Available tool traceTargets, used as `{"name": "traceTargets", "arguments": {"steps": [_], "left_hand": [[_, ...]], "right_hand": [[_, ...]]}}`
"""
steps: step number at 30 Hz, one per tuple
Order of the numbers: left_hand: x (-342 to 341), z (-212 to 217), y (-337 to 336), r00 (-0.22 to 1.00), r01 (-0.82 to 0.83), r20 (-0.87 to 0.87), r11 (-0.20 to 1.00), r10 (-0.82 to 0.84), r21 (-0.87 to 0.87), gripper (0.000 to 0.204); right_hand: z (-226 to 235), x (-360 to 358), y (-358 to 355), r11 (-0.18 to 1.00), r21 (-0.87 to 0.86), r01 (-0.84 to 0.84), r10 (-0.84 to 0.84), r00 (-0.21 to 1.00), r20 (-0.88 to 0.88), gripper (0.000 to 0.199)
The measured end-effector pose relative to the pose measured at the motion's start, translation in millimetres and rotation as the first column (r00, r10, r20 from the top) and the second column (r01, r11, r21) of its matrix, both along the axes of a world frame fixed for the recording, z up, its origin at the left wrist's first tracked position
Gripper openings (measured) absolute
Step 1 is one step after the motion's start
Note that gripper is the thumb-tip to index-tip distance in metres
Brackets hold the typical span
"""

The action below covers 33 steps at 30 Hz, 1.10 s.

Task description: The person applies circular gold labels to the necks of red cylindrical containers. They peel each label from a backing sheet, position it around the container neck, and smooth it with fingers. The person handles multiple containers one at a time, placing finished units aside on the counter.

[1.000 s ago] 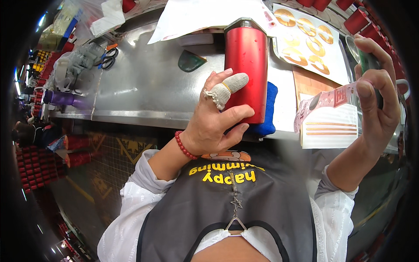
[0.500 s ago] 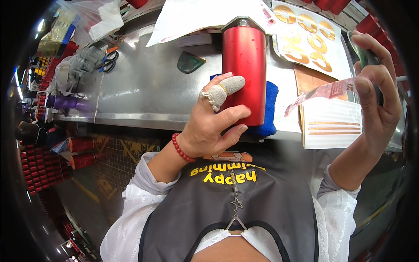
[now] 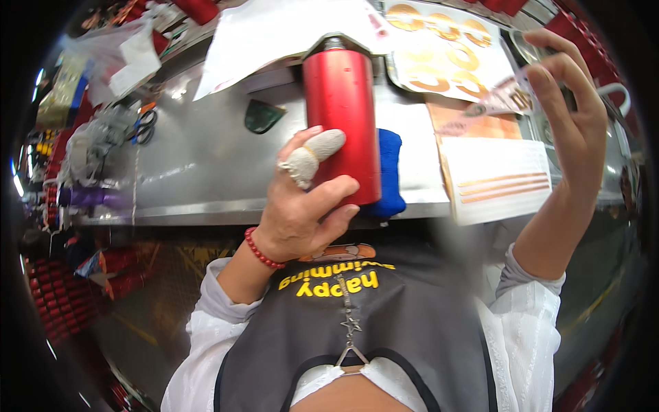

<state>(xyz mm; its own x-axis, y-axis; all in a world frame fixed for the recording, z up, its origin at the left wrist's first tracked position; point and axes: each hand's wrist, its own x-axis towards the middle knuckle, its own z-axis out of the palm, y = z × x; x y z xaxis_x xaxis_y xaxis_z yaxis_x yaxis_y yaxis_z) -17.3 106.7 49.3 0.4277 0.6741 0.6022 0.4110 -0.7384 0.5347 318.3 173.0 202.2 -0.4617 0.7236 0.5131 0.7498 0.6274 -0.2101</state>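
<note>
A red metal bottle (image 3: 343,117) lies on its side across a folded blue cloth (image 3: 391,172), its neck end pointing away from me. My left hand (image 3: 305,185) is wrapped over the bottle's near left side, and a white fabric cover sheathes one finger. At the far right, my raised right hand (image 3: 570,103) pinches one end of a thin, pinkish see-through strip (image 3: 504,99) with printed marks. The strip hangs toward the left, its free end blurred. To the left of the bottle, a dark green rounded scraper-like piece (image 3: 263,117) rests on the metal table.
Behind the bottle lies white paper (image 3: 268,34). Right of it is a sheet of gold ring-shaped stickers (image 3: 439,44), with a white sheet bearing thin copper-coloured lines (image 3: 501,172) nearer. Blue-handled scissors (image 3: 144,127) and plastic bags (image 3: 103,141) sit at left on the metal table (image 3: 185,172).
The view has shifted, moving the table things leftward in the picture. My right hand has moved farther from me with the strip. My left hand keeps its hold on the bottle.
</note>
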Motion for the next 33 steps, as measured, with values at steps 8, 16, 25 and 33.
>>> {"name": "traceTargets", "arguments": {"steps": [8,16,25,33], "left_hand": [[5.5,-5.3,4.2,1.000,-0.007,0.011,1.000,0.007,0.006,0.028],[2.4,-6.4,3.8,1.000,-0.009,0.011,1.000,0.009,0.001,0.023],[10.7,-19.0,18.0,0.846,0.091,0.511,0.906,0.148,-0.413,0.073],[17.0,-12.3,90.4,0.589,0.572,0.734,0.467,0.338,-0.674,0.083]], "right_hand": [[-50.6,98.7,58.7,0.949,-0.116,0.294,-0.305,0.948,-0.087,0.026],[-54.8,102.0,104.1,0.937,-0.163,0.310,-0.321,0.946,-0.045,0.034],[-96.6,144.7,211.6,0.812,-0.343,0.473,-0.491,0.870,0.036,0.036],[-167.0,171.3,195.0,0.631,-0.048,0.774,-0.630,0.548,0.550,0.044]]}}
